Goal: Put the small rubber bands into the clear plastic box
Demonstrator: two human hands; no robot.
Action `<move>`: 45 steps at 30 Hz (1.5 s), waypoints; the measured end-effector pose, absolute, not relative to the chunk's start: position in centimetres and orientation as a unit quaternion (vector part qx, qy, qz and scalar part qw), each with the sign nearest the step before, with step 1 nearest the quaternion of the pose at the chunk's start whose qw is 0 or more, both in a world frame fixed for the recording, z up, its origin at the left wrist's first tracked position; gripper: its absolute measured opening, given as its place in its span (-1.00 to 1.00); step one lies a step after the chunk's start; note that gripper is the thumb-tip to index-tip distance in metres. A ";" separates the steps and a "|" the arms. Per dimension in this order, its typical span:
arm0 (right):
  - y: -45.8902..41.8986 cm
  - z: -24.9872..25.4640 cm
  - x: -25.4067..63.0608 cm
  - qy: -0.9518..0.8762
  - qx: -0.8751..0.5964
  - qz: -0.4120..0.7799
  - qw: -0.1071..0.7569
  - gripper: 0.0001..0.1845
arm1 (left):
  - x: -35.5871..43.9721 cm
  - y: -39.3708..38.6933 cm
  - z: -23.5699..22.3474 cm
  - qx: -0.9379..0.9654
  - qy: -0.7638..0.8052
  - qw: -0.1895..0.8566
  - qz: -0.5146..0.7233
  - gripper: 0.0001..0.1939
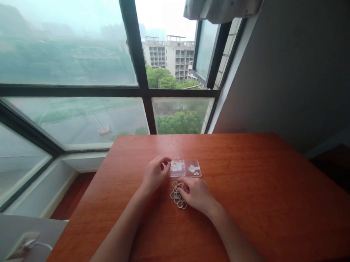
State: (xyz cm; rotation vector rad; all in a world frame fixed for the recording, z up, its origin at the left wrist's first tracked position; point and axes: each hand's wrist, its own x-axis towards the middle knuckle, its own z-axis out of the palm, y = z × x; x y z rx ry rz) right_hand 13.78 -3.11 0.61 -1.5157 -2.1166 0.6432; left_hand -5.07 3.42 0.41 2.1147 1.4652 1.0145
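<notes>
Much tabletop [266, 182] spreads rightward; left fingers [163, 160] at box [177, 174] edge, right fingers [185, 180] at rings [176, 194], grips unclear.

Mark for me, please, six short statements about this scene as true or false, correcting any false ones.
1. The left hand's fingers are at the left side of the small clear plastic box. True.
2. The box is shut. False: its flat clear lid lies open to the right.
3. The right hand is at the pile of small pale and greenish rings. True.
4. All the rings are inside the box. False: a pile lies on the reddish-brown wooden table.
5. A white plug is at the wall at lower left. True.
6. The greyish fabric curtain reaches the table. False: it ends well above it.
</notes>
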 end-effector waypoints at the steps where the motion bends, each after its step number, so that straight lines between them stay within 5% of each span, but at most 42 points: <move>1: -3.1 0.5 13.8 -0.770 -0.551 0.232 0.224 -0.80 | -5.1 3.4 0.4 0.752 0.519 0.186 0.361 -0.86; 38: -2.8 0.6 15.4 -0.776 -0.459 0.366 0.229 -0.88 | -5.0 3.3 0.7 0.757 0.515 0.191 0.354 -0.85; 45: -2.7 0.7 15.0 -0.767 -0.503 0.312 0.248 -0.88 | -4.9 3.3 0.7 0.757 0.512 0.195 0.356 -0.86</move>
